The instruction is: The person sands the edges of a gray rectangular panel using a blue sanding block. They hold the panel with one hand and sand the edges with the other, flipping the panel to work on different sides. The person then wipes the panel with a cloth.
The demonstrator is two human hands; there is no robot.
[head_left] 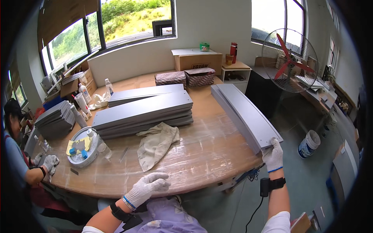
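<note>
My right hand (pixel 273 156), in a white knitted glove, grips the near end of a long grey panel (pixel 245 112). That panel lies on top of a stack along the table's right side, its near corner by my fingers. Over the table's front edge hovers my left hand (pixel 148 189), gloved too, its fingers stretched out with nothing in them. A crumpled beige cloth (pixel 157 144) lies just beyond it. Behind the cloth rests a larger stack of grey panels (pixel 143 110), with more panels (pixel 145 93) farther back.
A round tub (pixel 90 158) with sponges and a bottle stands left on the film-covered table (pixel 202 155). At far left, a co-worker's gloved hand (pixel 50 162) is at the table. Patterned boxes (pixel 170 78) sit at the back; a fan (pixel 290 60) and bucket (pixel 309 144) stand right.
</note>
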